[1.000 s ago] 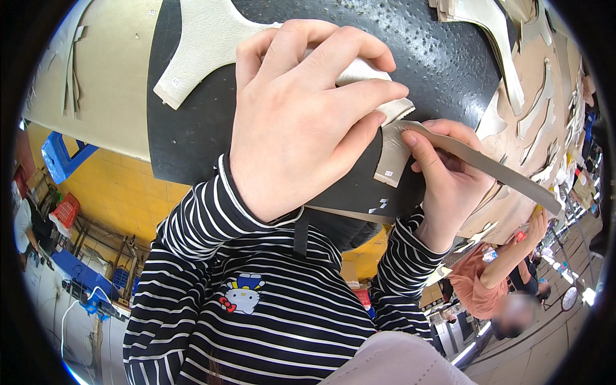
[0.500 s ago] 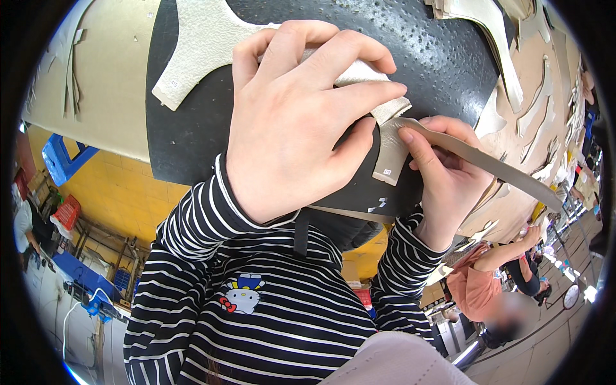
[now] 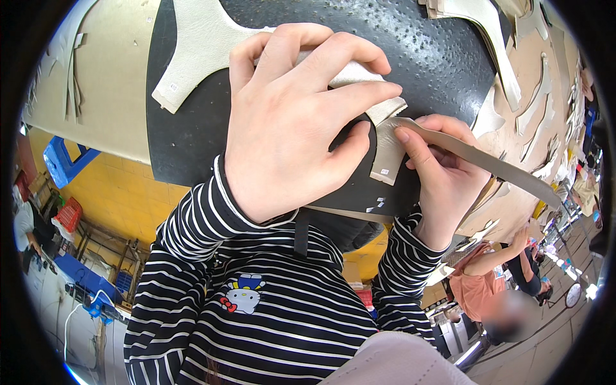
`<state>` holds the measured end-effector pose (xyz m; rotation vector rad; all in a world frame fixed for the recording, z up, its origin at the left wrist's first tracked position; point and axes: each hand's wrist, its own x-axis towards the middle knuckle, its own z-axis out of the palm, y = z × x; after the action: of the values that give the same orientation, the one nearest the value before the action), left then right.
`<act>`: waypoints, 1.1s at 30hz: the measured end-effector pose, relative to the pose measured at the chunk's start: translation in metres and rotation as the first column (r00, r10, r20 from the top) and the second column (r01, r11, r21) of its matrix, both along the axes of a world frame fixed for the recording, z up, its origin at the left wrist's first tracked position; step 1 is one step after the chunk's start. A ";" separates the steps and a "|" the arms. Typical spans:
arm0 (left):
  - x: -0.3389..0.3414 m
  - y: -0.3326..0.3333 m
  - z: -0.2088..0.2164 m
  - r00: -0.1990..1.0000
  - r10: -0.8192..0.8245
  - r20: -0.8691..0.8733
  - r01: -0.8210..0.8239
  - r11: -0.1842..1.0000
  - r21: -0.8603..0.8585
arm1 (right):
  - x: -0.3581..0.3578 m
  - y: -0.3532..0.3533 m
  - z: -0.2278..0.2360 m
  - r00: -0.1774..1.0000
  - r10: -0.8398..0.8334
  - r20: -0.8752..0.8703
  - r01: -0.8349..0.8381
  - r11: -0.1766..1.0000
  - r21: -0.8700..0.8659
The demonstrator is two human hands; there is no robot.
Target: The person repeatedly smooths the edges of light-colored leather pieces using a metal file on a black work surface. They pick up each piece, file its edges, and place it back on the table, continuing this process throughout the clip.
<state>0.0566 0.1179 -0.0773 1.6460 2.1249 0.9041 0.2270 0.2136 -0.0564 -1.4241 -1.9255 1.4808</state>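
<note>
- Spreading left hand [image 3: 292, 122] wide over pale panel [image 3: 205, 54] on black board [image 3: 192, 138], having drawn thumb [image 3: 357, 140] back from labelled tab [image 3: 387, 155].
- Leaving tab, apparently, to right hand [image 3: 447, 172] alone; pinching grey-brown strip [image 3: 507, 172] near its left end.

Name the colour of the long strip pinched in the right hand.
The strip is greyish brown, best seen in the head view.

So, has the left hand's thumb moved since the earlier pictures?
Yes: the left thumb has drawn back leftward, judged against the white scraps on the black mat.
</note>
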 end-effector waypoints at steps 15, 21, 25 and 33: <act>0.001 0.001 0.001 1.000 0.015 0.001 -0.015 1.000 -0.020 | 0.000 0.000 -0.001 1.000 0.002 -0.005 -0.002 1.000 0.010; 0.003 0.004 0.001 0.998 0.052 0.017 -0.052 0.999 -0.010 | 0.001 -0.001 -0.002 0.999 0.001 -0.041 -0.001 1.000 0.003; 0.003 0.005 0.003 0.997 0.065 0.050 -0.063 0.997 -0.044 | 0.000 0.002 -0.003 0.994 0.032 -0.102 -0.028 0.998 0.049; 0.004 0.007 0.006 0.995 0.075 0.063 -0.071 0.995 -0.068 | -0.003 0.002 -0.001 0.998 0.017 -0.055 -0.015 0.999 0.039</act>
<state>0.0610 0.1249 -0.0714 1.4951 2.1591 0.8869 0.2243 0.2153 -0.0571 -1.3394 -1.9264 1.4661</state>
